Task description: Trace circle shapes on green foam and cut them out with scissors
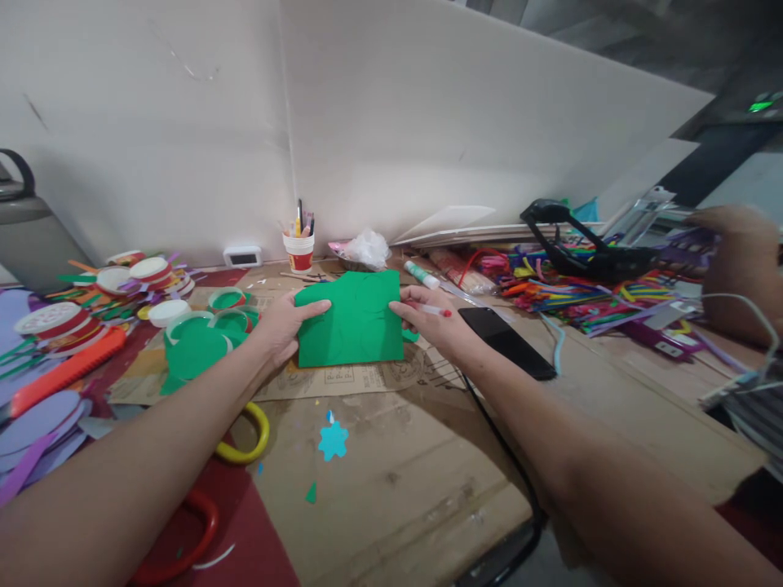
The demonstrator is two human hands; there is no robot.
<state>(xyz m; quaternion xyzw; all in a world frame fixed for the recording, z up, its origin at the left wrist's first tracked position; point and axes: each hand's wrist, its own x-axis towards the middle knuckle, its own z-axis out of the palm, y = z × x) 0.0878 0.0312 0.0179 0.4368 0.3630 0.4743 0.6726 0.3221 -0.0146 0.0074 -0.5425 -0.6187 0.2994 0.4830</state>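
Observation:
A sheet of green paper (355, 326) is held up in front of me, with faint curved outlines drawn on it and an uneven top edge. My left hand (286, 324) grips its left side, thumb on the front. My right hand (431, 314) pinches the right edge, and a pen (437, 311) with a red end is tucked among its fingers. Left of the sheet lie green paper circles (199, 350) and paper cups with green inside (229, 299). A blue flower cutout (333, 440) and a small green scrap (311, 492) lie on the table nearer me.
Yellow-handled scissors (260, 436) and a red handle (208, 522) lie beneath my left forearm. A black phone (507, 342) rests at right, near a glue stick (422, 275) and colourful pipe cleaners (550, 293). A pen cup (299, 253) stands by the wall. Another person's arm (740, 253) shows at far right.

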